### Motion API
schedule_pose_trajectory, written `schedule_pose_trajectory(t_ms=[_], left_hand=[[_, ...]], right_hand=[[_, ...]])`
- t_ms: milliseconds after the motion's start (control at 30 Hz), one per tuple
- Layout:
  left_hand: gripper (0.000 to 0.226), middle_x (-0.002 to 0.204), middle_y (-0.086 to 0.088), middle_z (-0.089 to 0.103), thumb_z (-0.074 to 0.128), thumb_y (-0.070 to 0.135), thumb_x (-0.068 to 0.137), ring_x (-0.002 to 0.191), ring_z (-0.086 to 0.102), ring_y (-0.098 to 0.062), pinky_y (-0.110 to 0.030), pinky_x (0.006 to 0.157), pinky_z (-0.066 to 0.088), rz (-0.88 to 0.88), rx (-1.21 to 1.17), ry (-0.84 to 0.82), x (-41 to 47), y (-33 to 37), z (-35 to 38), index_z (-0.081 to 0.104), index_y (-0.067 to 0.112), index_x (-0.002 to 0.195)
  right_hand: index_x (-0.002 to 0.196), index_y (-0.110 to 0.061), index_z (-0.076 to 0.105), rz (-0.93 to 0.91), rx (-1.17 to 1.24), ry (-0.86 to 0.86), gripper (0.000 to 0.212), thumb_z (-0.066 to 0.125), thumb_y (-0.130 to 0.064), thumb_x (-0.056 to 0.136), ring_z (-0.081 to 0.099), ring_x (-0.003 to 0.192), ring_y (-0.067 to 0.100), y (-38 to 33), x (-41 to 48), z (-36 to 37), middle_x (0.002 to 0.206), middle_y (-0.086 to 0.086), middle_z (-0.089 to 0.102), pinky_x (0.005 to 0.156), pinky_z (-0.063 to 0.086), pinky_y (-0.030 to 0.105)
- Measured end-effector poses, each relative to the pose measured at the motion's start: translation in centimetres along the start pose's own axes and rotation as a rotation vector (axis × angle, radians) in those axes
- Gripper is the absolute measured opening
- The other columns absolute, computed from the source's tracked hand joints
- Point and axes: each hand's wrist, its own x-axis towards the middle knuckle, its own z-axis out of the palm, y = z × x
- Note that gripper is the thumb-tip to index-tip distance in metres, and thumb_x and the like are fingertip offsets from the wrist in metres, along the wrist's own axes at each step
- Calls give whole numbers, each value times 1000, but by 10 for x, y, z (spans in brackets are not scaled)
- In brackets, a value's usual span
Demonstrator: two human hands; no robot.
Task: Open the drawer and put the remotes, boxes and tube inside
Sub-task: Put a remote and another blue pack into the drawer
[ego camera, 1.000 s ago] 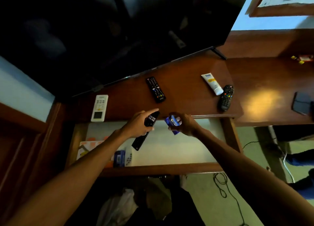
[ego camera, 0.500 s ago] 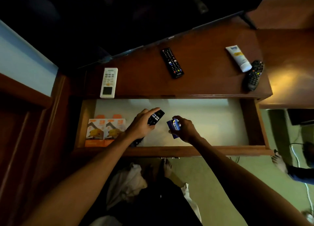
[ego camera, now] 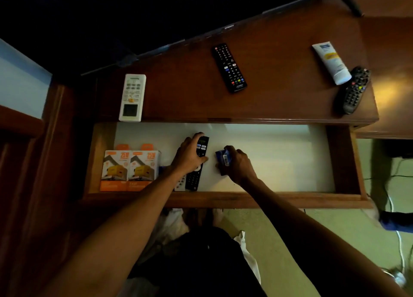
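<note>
Dim bench [ego camera: 183, 100] above; my left hand [ego camera: 188, 157] grips the black remote [ego camera: 199, 162], lengthwise front-to-back over the drawer [ego camera: 268, 153] floor; right hand [ego camera: 238, 165] clasps a blue box [ego camera: 222, 160] just beside it.

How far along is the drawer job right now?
Done: drawer open, two orange boxes inside. In hand: left hand lowers a black remote, right hand a small blue box, into it. Left on top: white remote, long black remote, tube, rounded black remote.
</note>
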Motion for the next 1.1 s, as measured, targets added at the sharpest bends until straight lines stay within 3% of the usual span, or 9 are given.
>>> schedule_pose_trajectory(t_ms=[233, 333, 467, 700, 833, 1000, 1100], left_hand=[[91, 135, -12, 51, 82, 39, 71, 128, 40, -33, -49, 99, 43, -62, 149, -71, 1, -17, -19, 32, 29, 146], [96, 138, -10, 51, 87, 33, 65, 127, 47, -33, -53, 100, 45, -61, 141, -155, 6, -24, -31, 32, 34, 144], [101, 136, -8, 58, 90, 19, 61, 119, 57, -30, -49, 98, 50, -63, 126, -214, 11, -28, -41, 34, 33, 144], [100, 134, -11, 60, 82, 8, 72, 115, 60, -30, -45, 94, 52, -60, 108, -235, 2, -26, -46, 26, 29, 152], [79, 129, -11, 62, 73, 23, 84, 112, 61, -32, -44, 90, 53, -32, 225, -219, -17, -12, -64, 30, 26, 150], [52, 127, -5, 64, 67, 40, 86, 109, 62, -27, -44, 94, 51, -73, 250, -180, -40, 4, -117, 56, 23, 134], [27, 104, 3, 71, 64, 40, 87, 95, 67, -20, -37, 83, 55, -26, 143, 67, -48, 7, -155, 69, 26, 109]], right_hand=[[135, -16, 45, 26, 5, -68, 70, 78, -34, 76, 60, 101, 40, -10, -4, 15, 121, 19, 55, 76, 50, 38], [140, -13, 44, 36, 59, -146, 79, 82, -23, 72, 57, 108, 38, -9, -4, 16, 125, 21, 53, 88, 52, 43], [139, -12, 47, 12, 83, -219, 82, 85, -13, 66, 63, 100, 43, -13, -1, 24, 121, 22, 55, 88, 55, 49], [135, -15, 49, 4, 33, -199, 82, 87, -21, 63, 59, 105, 36, -22, -2, 38, 118, 20, 59, 89, 53, 43], [132, -15, 52, -16, -85, -298, 75, 85, -31, 67, 59, 109, 34, -27, -6, 26, 120, 17, 61, 88, 52, 42], [136, -21, 49, 5, -250, -353, 67, 68, -53, 80, 56, 117, 33, -50, -11, -9, 130, 15, 58, 94, 49, 44], [129, -21, 53, -13, -301, -314, 58, 60, -58, 84, 62, 109, 29, -70, 0, -34, 122, 12, 66, 91, 52, 45]])
